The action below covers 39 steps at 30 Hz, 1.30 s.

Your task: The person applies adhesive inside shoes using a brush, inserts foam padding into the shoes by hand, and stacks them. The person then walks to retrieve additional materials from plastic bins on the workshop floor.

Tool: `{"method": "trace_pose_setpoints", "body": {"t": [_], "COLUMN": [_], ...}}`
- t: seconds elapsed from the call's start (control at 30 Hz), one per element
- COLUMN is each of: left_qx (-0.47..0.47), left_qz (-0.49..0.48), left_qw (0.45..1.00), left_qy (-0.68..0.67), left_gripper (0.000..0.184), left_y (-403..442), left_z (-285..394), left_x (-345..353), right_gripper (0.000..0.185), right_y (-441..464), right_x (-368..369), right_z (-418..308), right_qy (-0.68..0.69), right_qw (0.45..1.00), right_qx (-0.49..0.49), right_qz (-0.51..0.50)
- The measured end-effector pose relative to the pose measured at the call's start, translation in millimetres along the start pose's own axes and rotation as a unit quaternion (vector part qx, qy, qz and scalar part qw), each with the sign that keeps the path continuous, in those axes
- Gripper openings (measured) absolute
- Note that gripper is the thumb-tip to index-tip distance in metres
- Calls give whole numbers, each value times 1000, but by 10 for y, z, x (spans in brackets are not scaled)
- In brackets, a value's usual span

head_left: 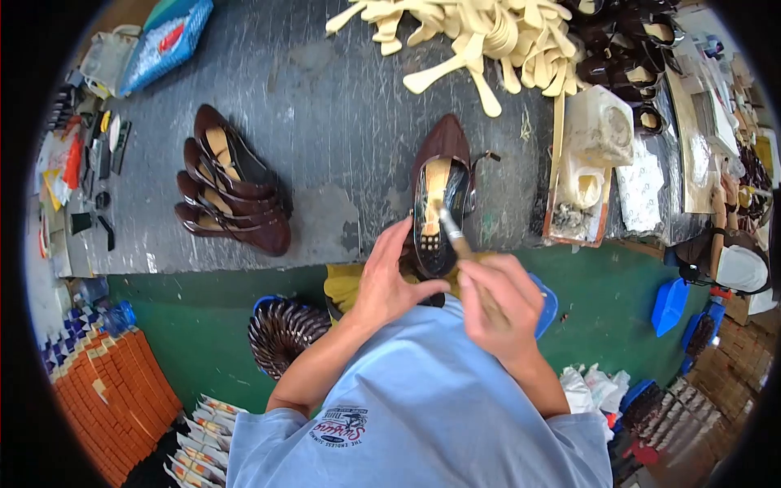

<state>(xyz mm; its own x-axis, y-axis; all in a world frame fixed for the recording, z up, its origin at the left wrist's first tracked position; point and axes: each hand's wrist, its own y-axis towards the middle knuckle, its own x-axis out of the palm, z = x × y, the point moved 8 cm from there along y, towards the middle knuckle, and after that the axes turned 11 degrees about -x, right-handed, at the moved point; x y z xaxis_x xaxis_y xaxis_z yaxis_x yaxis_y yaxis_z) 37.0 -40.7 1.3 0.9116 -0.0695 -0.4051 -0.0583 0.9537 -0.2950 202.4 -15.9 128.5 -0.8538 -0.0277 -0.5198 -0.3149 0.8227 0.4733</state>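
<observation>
You have bright, even light over the dark bench (pixel 325 98), with small white glints on the glossy shoes (pixel 443 154). The wide lens bows your view toward a black, rounded border. Your right hand (pixel 500 305) looks slightly blurred; the far-right background is smeared and soft.

Shoe stack (pixel 264 203) on bench (pixel 333 122), left side, single shoe (pixel 449 142) right of it near front edge, pile of flat pieces (pixel 488 37) behind, tray (pixel 598 234) further right, pot (pixel 582 189) in tray.

Glossy maroon shoe (pixel 426 149), plain pale-blue shirt sleeves (pixel 584 435)
</observation>
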Motion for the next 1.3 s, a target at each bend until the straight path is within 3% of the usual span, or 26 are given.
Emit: {"method": "trace_pose_setpoints", "body": {"t": [0.03,0.13,0.2,0.27,0.33,0.53,0.73,0.83,0.93,1.0,1.07,1.13,1.23,1.3], "left_qx": [0,5,33,138,209,7,-62,-37,118,129,224,198,103,41], "left_qz": [3,-17,81,143,168,203,151,79,168,155,53,-92,-232,-235], "left_qw": [999,999,993,971,940,943,961,983,962,976,951,958,965,966], "left_qy": [-33,31,83,132,209,263,225,159,180,85,205,188,62,97], "left_gripper": [93,60,35,28,29,34,28,23,16,16,20,18,13,10], "left_y": [47,548,1084,1677,2119,2603,2732,2582,1969,1476,696,331,241,412], "left_z": [195,220,468,551,628,606,390,376,703,914,1448,1632,1627,1470], "left_x": [-148,-487,-702,-663,-525,-438,-468,-565,-900,-1104,-1226,-1124,-848,-629], "right_gripper": [24,22,23,24,24,21,21,21,20,19,18,17,16,16], "right_y": [21,-67,-231,-296,-336,-530,-500,-500,-532,-595,-657,-673,-646,-622], "right_x": [-158,-645,-840,-907,-965,-1028,-965,-962,-1019,-1064,-1096,-1147,-1185,-1191], "right_z": [-24,-7,126,186,196,298,340,377,398,452,566,664,695,679], "right_qy": [-24,-76,-78,-78,-75,-46,-30,-23,-34,-48,-31,14,5,-4], "right_qw": [999,988,978,973,967,954,958,958,957,955,948,935,934,934], "right_qx": [-13,-8,40,43,53,93,80,72,78,88,117,152,154,143], "right_qz": [36,132,188,215,236,280,272,275,276,278,294,320,324,326]}}
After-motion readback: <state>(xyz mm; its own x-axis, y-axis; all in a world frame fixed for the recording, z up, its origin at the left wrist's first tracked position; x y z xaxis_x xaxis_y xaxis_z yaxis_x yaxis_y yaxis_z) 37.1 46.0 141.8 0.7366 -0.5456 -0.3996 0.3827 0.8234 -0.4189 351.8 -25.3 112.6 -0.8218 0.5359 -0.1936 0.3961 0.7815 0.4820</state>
